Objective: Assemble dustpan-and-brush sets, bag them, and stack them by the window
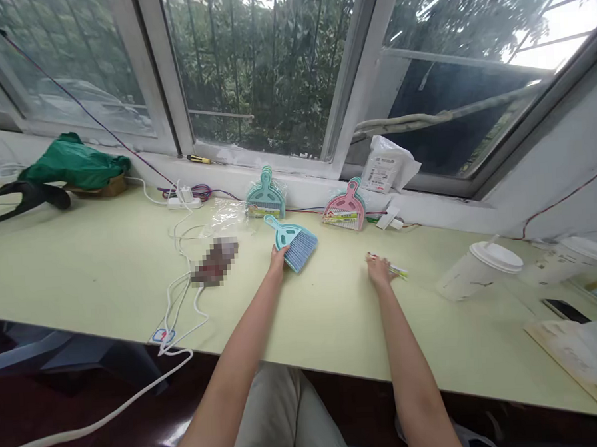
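Observation:
A teal mini dustpan (285, 235) with a blue-bristled hand brush (301, 250) lies over the middle of the table. My left hand (278, 256) grips the set at its lower left edge, fingers closed. Further right, my right hand (379, 270) is closed around a narrow printed card strip (398, 271), whose ends stick out on both sides of the fingers. Against the wall behind stand wrapped teal dustpan sets (266, 197) with a yellow label band, and a wrapped pink dustpan set (350, 206) with a similar band.
A clear plastic wrapper (228, 215) lies behind a blurred object (215, 262) and white cables (175, 303) at left. A power strip (184, 201) sits by the wall. White lidded cups (474, 273), a phone (566, 311) and a paper bag (583, 355) stand or lie at right.

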Action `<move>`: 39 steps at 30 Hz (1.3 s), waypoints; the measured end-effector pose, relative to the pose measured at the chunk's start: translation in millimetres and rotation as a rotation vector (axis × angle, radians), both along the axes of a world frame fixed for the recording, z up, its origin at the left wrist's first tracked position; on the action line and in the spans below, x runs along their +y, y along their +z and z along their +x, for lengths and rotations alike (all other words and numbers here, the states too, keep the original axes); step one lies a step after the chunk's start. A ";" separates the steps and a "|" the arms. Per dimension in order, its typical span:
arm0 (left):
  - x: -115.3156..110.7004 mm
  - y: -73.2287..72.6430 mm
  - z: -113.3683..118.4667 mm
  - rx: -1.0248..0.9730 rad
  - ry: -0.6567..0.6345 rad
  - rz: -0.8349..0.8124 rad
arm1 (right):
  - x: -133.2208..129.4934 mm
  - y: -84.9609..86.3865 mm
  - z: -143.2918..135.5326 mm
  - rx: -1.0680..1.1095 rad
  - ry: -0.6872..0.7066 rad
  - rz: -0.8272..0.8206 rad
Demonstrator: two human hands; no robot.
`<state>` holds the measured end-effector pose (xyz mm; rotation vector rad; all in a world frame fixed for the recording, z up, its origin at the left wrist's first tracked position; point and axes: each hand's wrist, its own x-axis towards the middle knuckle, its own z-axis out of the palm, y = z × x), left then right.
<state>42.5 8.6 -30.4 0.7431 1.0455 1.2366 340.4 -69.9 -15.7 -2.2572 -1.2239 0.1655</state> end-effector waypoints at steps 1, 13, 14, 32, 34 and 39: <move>-0.9 -0.1 -0.3 -0.009 0.001 0.003 | 4.1 -4.9 -8.1 0.007 0.096 0.004; -3.9 -6.4 6.5 0.005 0.026 0.046 | 9.1 -32.1 -54.4 -0.134 0.348 -0.048; -3.3 -7.7 7.5 0.012 0.029 0.059 | 9.3 -31.1 -56.7 -0.148 0.364 -0.007; -30.2 6.4 23.1 -0.124 -0.081 0.024 | 3.7 -4.8 -71.5 0.285 0.157 0.497; -36.1 9.2 30.7 -0.158 -0.121 0.063 | 0.3 -2.7 -99.1 0.227 0.272 0.483; -44.6 14.4 40.2 -0.229 -0.236 0.190 | -9.3 -5.8 -160.0 0.131 0.478 0.261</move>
